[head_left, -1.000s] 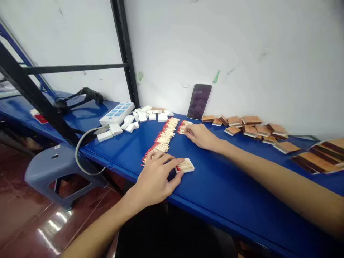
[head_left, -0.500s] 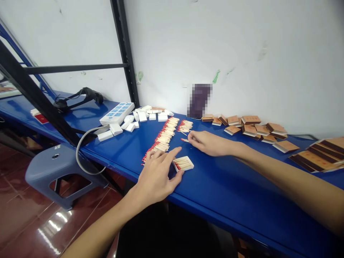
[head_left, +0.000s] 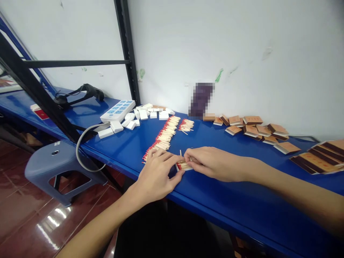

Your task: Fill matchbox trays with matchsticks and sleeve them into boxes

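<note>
A small white matchbox tray (head_left: 177, 167) with red-tipped matches in it lies near the table's front edge. My left hand (head_left: 157, 173) curves round its left side, thumb at the front corner and index finger reaching across the back. Over the tray's right part, my right hand (head_left: 208, 161) is closed in a pinch on matches, its fingertips mostly hiding them. One loose match (head_left: 180, 153) shows just behind the fingers. Beyond my left hand runs a long row of matches (head_left: 166, 133), with a smaller match pile (head_left: 186, 125) to its right.
Several white matchbox trays (head_left: 143, 114) lie at the back left beside a power strip (head_left: 118, 111) with a grey cable. Brown matchbox sleeves (head_left: 251, 130) are scattered along the wall, and more sleeves (head_left: 322, 157) are stacked far right. A stool (head_left: 63, 168) stands left.
My right hand has come nearer and left, from beside the small pile to over the tray, with matches in its pinch. My left index finger has lowered toward the tray.
</note>
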Demonstrator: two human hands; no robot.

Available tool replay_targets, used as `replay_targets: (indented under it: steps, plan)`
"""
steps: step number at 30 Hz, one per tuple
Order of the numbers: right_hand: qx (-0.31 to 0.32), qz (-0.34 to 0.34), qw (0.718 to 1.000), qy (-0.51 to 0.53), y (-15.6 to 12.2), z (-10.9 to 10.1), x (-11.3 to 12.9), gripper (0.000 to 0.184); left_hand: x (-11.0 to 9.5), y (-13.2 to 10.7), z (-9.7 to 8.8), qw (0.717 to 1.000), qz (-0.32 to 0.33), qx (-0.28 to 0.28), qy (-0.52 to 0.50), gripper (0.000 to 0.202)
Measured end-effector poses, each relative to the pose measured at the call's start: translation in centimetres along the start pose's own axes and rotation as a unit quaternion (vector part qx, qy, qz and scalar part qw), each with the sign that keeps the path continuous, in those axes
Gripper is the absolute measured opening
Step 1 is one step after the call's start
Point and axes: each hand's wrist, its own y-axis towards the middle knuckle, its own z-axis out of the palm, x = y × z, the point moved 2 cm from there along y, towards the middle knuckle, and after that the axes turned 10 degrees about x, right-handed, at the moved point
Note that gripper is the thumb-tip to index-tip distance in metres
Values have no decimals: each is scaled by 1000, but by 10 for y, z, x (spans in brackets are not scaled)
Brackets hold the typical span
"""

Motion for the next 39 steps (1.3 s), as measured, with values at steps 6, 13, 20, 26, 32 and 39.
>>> replay_targets:
  steps: [6,13,20,26,32,39]
  plan:
    - [-54,3,999,3,3,-19,-6,22,2,1,0,1000,-6,9,10,17]
    - [-93,-65,993,-37,20,-22,-21,32,2,-1,1,1000,3,9,13,18]
    - [-191,139,970,-47,52,-23,-67,20,4,-1,1,1000,12,9,14,21]
    - [-200,156,966,-45,64,-24,-87,14,2,-1,-1,1000,5,20,10,23]
    - [-165,147,973,-63,66,-28,-88,16,1,-1,-3,997,13,62,40,30]
    - [-123,53,991,-8,34,-18,-55,18,2,-2,-1,997,33,66,22,26]
